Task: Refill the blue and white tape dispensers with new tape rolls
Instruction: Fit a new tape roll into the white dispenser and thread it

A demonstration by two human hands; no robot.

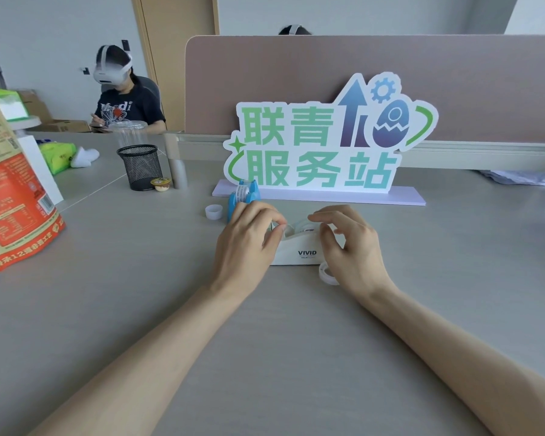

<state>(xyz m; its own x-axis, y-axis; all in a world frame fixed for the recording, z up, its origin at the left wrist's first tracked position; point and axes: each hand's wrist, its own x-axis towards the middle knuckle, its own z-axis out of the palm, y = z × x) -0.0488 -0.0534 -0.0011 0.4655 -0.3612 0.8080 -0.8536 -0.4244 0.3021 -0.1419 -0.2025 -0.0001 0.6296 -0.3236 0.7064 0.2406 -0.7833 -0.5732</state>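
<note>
The white tape dispenser [299, 251], marked VIVID, stands on the grey desk [280, 325] in the middle of the view. My left hand [249, 237] grips its left end, with curled fingers and the thumb meeting at the top edge. My right hand [351, 243] pinches the clear tape roll [306, 226] seated in the dispenser, index finger over its top and thumb on the near side. The blue tape dispenser [243, 196], holding a printed roll, stands just behind my left hand. Another clear tape roll [327, 273] lies on the desk under my right wrist.
A small white ring [213, 211] lies left of the blue dispenser. A large sign [321, 146] on a lilac base stands behind. A black mesh cup [140, 166] and an orange bag [13, 199] are to the left. A person with a headset [123, 92] sits far left.
</note>
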